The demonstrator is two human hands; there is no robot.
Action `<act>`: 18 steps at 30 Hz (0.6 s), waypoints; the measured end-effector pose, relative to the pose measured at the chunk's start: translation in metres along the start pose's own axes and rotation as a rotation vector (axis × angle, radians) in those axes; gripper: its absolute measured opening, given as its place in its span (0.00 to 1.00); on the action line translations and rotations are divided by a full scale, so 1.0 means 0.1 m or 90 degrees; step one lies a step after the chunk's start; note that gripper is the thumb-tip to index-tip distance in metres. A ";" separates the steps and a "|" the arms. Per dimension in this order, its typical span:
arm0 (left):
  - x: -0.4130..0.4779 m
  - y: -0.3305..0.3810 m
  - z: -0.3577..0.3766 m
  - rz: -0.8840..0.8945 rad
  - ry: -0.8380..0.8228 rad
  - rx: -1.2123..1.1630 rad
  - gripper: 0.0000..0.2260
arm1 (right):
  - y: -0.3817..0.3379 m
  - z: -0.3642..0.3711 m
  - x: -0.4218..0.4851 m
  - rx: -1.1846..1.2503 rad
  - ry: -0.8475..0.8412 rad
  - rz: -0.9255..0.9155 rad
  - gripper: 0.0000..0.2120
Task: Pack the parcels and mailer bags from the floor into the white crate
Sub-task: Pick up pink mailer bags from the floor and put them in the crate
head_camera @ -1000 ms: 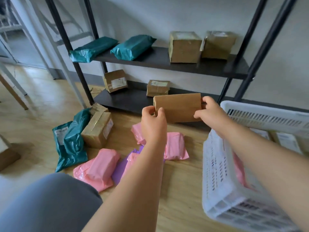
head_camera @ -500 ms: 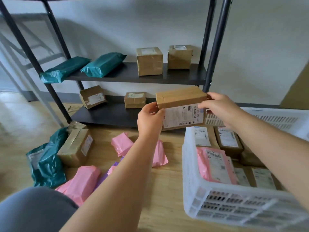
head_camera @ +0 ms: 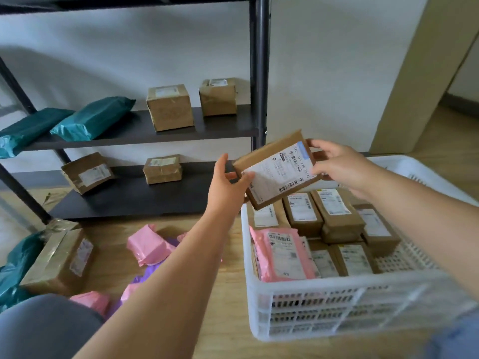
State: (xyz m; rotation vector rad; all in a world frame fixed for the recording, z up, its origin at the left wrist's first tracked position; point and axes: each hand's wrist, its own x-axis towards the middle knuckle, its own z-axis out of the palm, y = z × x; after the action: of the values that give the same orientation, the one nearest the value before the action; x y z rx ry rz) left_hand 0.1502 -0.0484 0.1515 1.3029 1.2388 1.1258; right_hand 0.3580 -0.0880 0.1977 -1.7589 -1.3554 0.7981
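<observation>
We held the flat brown cardboard parcel (head_camera: 278, 169), white label facing us, tilted in the air above the far left corner of the white slatted plastic crate (head_camera: 337, 283). Our left hand (head_camera: 228, 185) pinched its lower left corner, and our right hand (head_camera: 337, 167) gripped its upper right edge. Inside the crate, a pink mailer bag (head_camera: 282, 255) lay at the near left corner beside labelled brown boxes (head_camera: 337, 216). More pink mailer bags (head_camera: 149, 244) lay on the wooden floor (head_camera: 108, 242), left of the crate.

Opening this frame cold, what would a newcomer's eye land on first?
The flat brown cardboard parcel with a white label, held tilted between the left hand and right hand above the far-left corner of the white plastic lattice crate. Then the crate's load: labelled brown boxes and a pink mailer bag at its near left. Loose pink plastic bags lie on the wooden floor left of it.
</observation>
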 end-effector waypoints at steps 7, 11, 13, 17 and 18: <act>-0.04 -0.09 0.49 -0.024 -0.057 0.007 0.18 | 0.33 -0.28 -0.01 -0.001 0.090 0.031 0.29; -0.09 -0.19 0.71 -0.071 -0.057 -0.046 0.16 | 0.47 -0.33 0.05 0.107 0.150 0.092 0.27; -0.12 -0.25 0.81 -0.102 -0.058 -0.077 0.15 | 0.54 -0.31 0.06 0.204 0.120 0.150 0.23; -0.19 -0.39 1.02 -0.209 -0.087 -0.119 0.10 | 0.69 -0.23 0.04 0.184 0.053 0.226 0.14; -0.19 -0.42 1.07 -0.228 -0.106 -0.107 0.09 | 0.75 -0.24 0.06 0.167 0.048 0.234 0.15</act>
State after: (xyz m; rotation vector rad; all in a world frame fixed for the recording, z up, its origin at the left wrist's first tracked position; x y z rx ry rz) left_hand 0.2519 -0.0728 0.0996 0.9794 1.1699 0.8290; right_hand 0.4162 -0.0980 0.1452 -1.8266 -0.8431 1.0431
